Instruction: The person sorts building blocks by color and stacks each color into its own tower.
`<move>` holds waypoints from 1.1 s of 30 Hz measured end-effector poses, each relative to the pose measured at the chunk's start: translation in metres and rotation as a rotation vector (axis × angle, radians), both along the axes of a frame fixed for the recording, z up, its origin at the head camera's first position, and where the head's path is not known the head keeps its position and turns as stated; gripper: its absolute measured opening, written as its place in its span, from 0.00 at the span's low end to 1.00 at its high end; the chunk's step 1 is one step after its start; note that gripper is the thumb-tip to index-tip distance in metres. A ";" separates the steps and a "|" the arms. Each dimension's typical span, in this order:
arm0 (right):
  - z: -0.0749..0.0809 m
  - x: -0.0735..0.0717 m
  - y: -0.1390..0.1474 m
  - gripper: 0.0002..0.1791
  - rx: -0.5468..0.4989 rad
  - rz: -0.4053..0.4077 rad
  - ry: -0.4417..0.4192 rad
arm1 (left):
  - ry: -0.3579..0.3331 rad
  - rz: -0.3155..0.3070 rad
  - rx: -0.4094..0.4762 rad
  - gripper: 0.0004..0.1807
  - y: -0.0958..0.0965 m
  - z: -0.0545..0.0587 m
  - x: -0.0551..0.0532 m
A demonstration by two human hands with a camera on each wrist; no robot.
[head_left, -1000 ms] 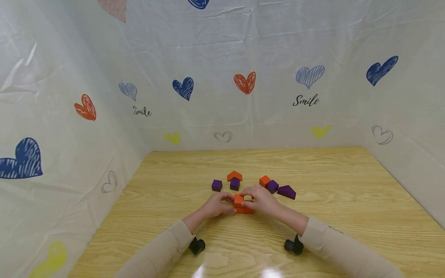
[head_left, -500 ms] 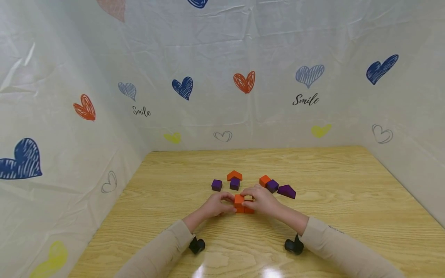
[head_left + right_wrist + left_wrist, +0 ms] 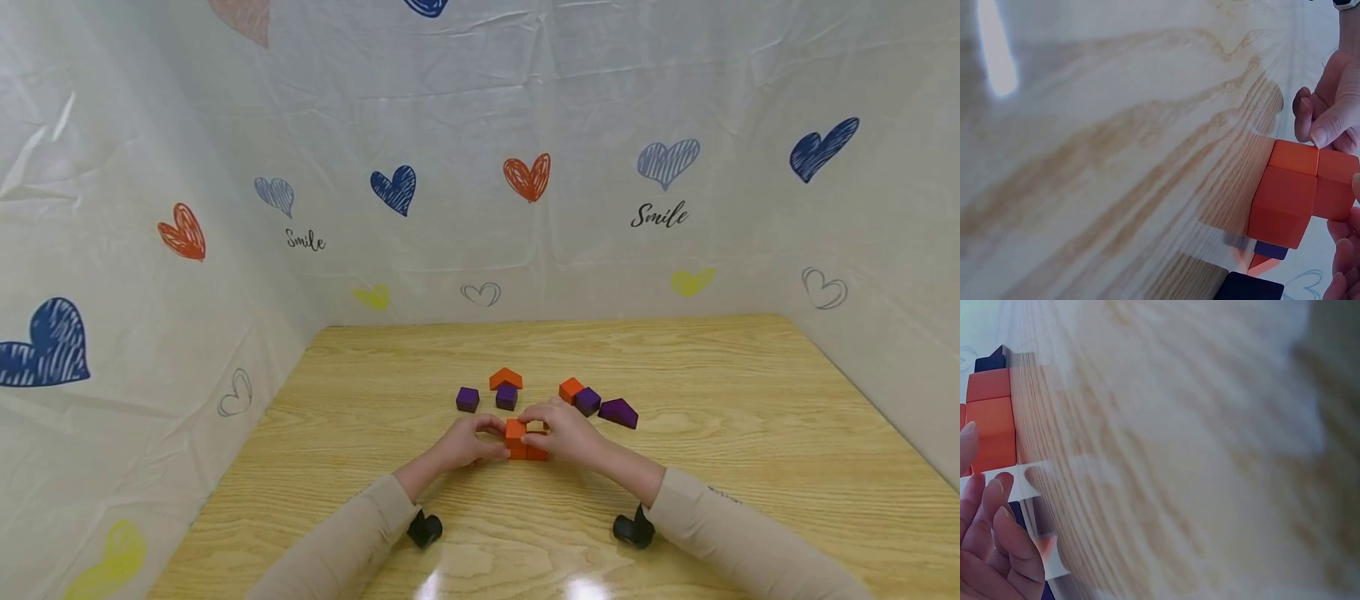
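Two orange cubes [image 3: 537,454] lie side by side on the table, and a third orange cube [image 3: 515,432] sits on the left one. My right hand [image 3: 567,431] pinches that upper cube between thumb and fingers. At the stack's left side is my left hand [image 3: 467,444], its fingers bent and spread apart from its thumb. In the right wrist view, the left thumb [image 3: 1330,128] touches the stack where the upper and lower cubes meet. The right wrist view also shows the right fingers [image 3: 1342,256] at the upper cube's far side.
Behind the stack lie two purple cubes [image 3: 468,400] and an orange roof-shaped block [image 3: 506,380]. To their right are another orange cube [image 3: 572,391], a purple cube [image 3: 588,402] and a purple angled block [image 3: 619,413]. A heart-printed sheet [image 3: 480,233] borders the wooden table [image 3: 375,358].
The upper orange cube has shifted very slightly to the right over the lower cube. Both hands stay in place around the stack.
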State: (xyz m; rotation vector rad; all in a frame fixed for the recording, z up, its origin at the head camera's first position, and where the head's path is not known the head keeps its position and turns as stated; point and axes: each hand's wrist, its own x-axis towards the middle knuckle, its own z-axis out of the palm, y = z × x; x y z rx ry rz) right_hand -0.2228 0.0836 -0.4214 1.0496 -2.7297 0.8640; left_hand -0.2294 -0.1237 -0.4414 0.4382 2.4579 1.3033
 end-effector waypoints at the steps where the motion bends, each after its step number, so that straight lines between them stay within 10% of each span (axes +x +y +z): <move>1: 0.000 0.000 0.000 0.12 0.001 0.002 -0.001 | 0.004 -0.002 -0.001 0.19 0.000 0.000 0.000; 33: 0.001 -0.002 0.000 0.12 -0.051 -0.011 -0.107 | 0.126 -0.056 -0.006 0.19 0.000 0.011 0.001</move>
